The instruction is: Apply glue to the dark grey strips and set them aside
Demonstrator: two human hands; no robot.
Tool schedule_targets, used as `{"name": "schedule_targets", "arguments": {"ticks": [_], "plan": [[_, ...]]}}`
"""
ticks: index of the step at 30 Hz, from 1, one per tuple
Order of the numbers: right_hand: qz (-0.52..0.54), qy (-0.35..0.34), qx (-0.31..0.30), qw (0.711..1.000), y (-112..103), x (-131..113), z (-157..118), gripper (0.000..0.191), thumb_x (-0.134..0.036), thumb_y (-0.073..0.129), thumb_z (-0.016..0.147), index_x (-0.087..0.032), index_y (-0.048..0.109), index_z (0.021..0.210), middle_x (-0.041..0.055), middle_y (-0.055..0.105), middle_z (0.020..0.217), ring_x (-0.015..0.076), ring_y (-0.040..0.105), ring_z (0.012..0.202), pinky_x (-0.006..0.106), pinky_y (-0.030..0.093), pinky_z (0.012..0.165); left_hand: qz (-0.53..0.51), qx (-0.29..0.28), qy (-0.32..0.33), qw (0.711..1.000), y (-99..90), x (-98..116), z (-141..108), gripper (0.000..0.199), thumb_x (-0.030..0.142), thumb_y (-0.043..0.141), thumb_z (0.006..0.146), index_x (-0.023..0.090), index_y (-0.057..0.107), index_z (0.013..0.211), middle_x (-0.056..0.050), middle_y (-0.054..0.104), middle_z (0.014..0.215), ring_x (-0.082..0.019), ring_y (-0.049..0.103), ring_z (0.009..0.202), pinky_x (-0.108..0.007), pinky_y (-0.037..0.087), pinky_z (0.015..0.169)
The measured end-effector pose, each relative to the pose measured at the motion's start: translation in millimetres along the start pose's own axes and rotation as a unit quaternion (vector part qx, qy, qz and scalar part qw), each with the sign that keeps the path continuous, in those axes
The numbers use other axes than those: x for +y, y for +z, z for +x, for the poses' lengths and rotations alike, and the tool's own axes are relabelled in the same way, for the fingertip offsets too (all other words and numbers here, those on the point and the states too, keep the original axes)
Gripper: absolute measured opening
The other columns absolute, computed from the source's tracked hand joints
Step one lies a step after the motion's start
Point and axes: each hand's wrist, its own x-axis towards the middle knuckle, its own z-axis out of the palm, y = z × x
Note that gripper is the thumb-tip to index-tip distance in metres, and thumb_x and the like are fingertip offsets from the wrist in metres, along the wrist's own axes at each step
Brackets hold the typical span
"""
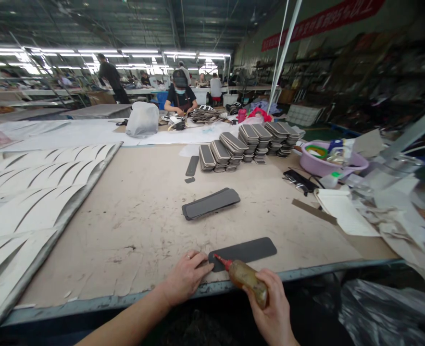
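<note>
A dark grey strip with rounded corners [254, 250] lies flat near the front edge of the table. At its left end, my left hand [185, 276] rests with bent fingers, thumb and fingertips closed on the strip's edge. My right hand [272, 302] is wrapped round a yellowish glue bottle [246, 278] with a red nozzle. The bottle tilts down to the left, and its tip meets or nearly meets the strip's left part. Farther back sits a small pile of similar dark strips [212, 203].
Stacks of light-edged pieces [227, 149] stand at the back. A purple basin [328, 163], glasses [299, 181] and an open notebook [345, 211] are at right. White slit sheets [35, 192] cover the left. A co-worker [181, 96] sits across the table beyond a plastic bag [143, 119].
</note>
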Motion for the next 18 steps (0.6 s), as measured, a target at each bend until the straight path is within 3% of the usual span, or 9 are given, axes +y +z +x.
{"name": "schedule_targets", "arguments": {"ticks": [9,18], "plan": [[-0.053,0.020,0.063,0.996,-19.8,14.2,3.3,0.029,-0.034,0.062,0.091,-0.018,0.052,0.112,0.0106,0.054,0.105,0.0259,0.054,0.098,0.042,0.046,0.085,0.016,0.015,0.023,1.000,3.3,-1.1,-1.9,0.032,0.016,0.045,0.091,0.018,0.063,0.117,-0.009,0.060,0.120,-0.023,0.051,0.107,-0.037,0.046,0.094],[-0.132,0.036,0.127,0.982,-39.2,27.9,12.7,0.029,-0.034,0.062,0.090,-0.014,0.053,0.110,0.0112,0.053,0.101,0.0251,0.054,0.094,0.041,0.046,0.083,0.043,0.030,0.056,0.997,4.1,-4.1,-2.2,0.036,0.014,0.039,0.092,0.016,0.063,0.119,-0.010,0.064,0.117,-0.024,0.055,0.105,-0.039,0.049,0.093]]}}
